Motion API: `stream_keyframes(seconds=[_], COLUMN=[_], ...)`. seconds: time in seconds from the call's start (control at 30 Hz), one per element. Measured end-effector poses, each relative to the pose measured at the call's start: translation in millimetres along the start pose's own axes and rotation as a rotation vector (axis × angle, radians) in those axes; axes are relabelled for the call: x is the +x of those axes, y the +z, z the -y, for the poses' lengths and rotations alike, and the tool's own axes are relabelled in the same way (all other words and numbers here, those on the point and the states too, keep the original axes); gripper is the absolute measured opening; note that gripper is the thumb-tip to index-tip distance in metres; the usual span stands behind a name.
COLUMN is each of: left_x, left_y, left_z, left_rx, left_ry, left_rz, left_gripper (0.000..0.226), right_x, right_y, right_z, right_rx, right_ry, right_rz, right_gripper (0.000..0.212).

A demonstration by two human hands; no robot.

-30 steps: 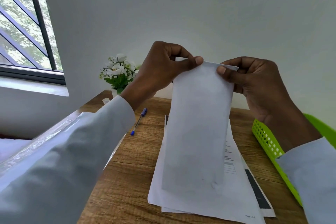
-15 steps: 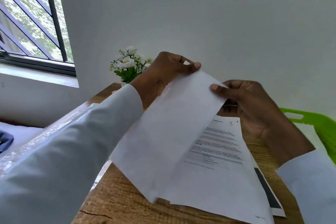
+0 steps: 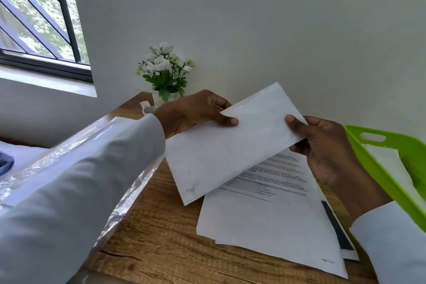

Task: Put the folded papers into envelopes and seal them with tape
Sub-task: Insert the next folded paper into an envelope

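Observation:
I hold a long white envelope (image 3: 230, 147) in the air above the wooden table (image 3: 161, 237), tilted so its far end points up to the right. My left hand (image 3: 196, 113) grips its upper long edge, thumb on the front. My right hand (image 3: 322, 143) pinches the far right end, thumb on the front. Under the envelope lie several printed sheets of paper (image 3: 272, 214) in a loose stack on the table. Whether anything is inside the envelope is hidden.
A green plastic basket (image 3: 391, 163) with white paper in it stands at the right edge. A small pot of white flowers (image 3: 166, 71) and a roll of tape (image 3: 147, 108) sit at the back by the wall. Clear plastic wrap (image 3: 129, 193) covers the table's left edge.
The envelope has swung from hanging upright to lying nearly sideways and lower. Both hands came down with it, and the view dropped and shifted.

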State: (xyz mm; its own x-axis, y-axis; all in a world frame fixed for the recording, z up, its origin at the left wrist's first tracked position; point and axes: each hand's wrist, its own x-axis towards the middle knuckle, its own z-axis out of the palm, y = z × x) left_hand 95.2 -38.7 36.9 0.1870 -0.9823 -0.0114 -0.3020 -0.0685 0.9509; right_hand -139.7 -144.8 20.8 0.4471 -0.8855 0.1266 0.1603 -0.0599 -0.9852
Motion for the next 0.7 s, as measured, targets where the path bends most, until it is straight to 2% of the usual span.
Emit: stream_keyframes(seconds=[0.13,0.27,0.37,0.43,0.53,0.63,0.7], left_x=[0,-1,0,0,-1,-3,-7], left_y=[5,20,33,38,37,28,20], left_z=[8,9,13,17,18,13,5], left_rx=[-0.160,-0.345,-0.512,-0.582,-0.562,-0.432,-0.346], left_ry=[0.028,0.032,-0.021,-0.063,-0.046,0.040,0.079], left_rz=[-0.135,-0.286,-0.369,-0.392,-0.469,-0.679,-0.771], left_gripper=[0.022,0.019,0.026,0.030,0.038,0.063,0.068], right_x=[2,-3,-7,-7,-3,1,4], right_y=[6,18,22,22,15,8,3], right_z=[-11,-24,-32,-34,-31,-21,-13], right_rx=[0.165,0.137,0.038,0.008,-0.096,-0.217,-0.260], right_ry=[0.067,0.115,0.134,0.141,0.134,0.119,0.112], right_rz=[0.066,0.145,0.223,0.249,0.288,0.381,0.428], right_gripper=[0.022,0.044,0.043,0.035,0.022,0.020,0.021])
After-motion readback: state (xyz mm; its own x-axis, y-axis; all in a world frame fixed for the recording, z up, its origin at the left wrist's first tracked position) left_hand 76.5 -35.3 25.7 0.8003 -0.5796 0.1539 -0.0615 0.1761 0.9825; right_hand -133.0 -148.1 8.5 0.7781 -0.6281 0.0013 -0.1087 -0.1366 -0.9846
